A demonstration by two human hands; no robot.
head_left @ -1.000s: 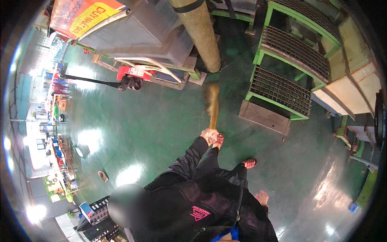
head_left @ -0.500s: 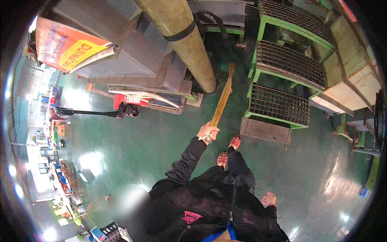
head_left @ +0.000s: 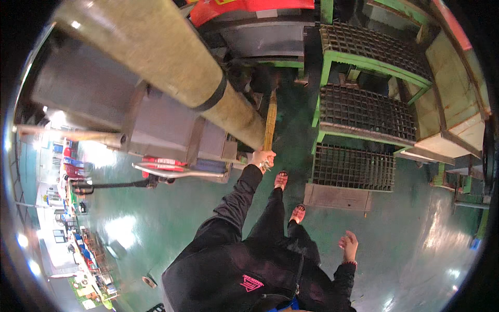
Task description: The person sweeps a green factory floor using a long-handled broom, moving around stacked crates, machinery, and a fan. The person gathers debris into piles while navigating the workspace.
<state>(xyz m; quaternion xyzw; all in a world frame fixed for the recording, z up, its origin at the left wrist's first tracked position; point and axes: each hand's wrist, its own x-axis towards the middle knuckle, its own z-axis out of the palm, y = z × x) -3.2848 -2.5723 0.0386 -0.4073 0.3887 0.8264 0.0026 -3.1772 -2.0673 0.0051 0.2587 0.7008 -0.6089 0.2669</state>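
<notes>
My left hand (head_left: 263,160) is closed around the near end of a long yellow-brown stick, or bundle of thin strips (head_left: 271,120); I cannot tell which. It points away from me across the floor and narrows at the far end, close beside a thick beige pipe (head_left: 208,88) with a black band. My right hand (head_left: 349,245) hangs out to the right over the green floor, with its fingers apart and loosely bent and nothing in it.
Green-framed steps (head_left: 358,138) with dark grating treads rise ahead on the right, with a flat board (head_left: 338,197) at their foot. Grey metal cabinets (head_left: 161,125) stand left of the pipe. A black-handled cart (head_left: 112,184) is at the left. My feet are walking on green floor.
I have stepped forward, so the pipe and steps appear nearer. The yellow-brown stick has swung left towards the pipe, still in my left hand. My right hand has risen slightly.
</notes>
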